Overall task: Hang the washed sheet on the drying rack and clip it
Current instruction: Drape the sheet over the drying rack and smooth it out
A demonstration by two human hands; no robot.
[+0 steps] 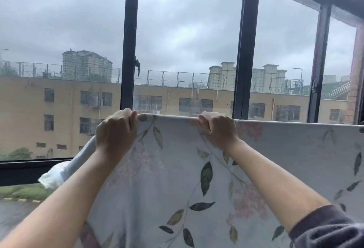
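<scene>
Room: dark-framed window [130,40] ahead; yellow building [59,101], overcast sky outside.
Sheet [177,169]: floral, top edge level across window, rest hanging down.
Left hand [116,131]: fingers [129,113] clamped over top edge, near left end.
Right hand [218,129]: fingers clamped over same edge, further right.

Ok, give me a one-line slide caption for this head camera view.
Left hand and right hand grip the top edge of a leaf-print sheet in front of a dark-framed window.

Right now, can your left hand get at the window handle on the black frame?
Probably yes: the window handle sits just above the left hand with nothing between, but that hand grips the sheet at its top edge and must let go first.
</scene>
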